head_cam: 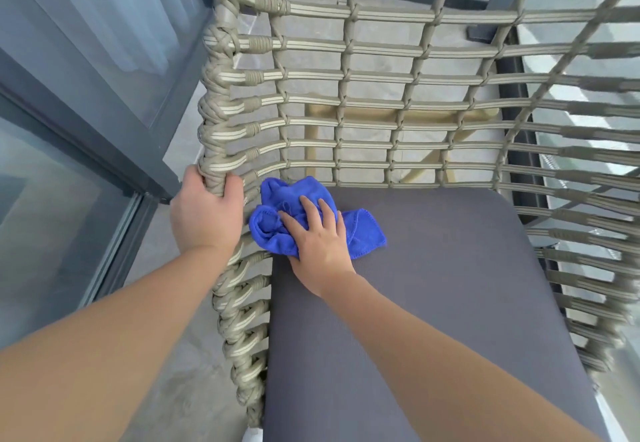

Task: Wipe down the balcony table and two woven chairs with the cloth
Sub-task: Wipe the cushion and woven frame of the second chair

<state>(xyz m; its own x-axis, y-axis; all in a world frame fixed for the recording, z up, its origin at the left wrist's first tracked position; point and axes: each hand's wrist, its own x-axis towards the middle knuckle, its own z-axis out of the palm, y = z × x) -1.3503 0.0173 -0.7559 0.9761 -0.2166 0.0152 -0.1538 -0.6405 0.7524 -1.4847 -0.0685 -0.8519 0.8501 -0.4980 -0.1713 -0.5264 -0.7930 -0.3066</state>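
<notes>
The right hand (320,233) presses flat, fingers spread, on the blue cloth (367,233) at the far left corner of the grey seat cushion (450,303). The left hand (206,213) grips the woven chair (381,77) at its left rim.

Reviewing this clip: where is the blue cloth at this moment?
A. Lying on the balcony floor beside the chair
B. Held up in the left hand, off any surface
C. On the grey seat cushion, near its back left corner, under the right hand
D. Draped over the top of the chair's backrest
C: the blue cloth lies bunched on the grey seat cushion with the right hand pressing on it, while the left hand grips the woven chair frame.
</notes>
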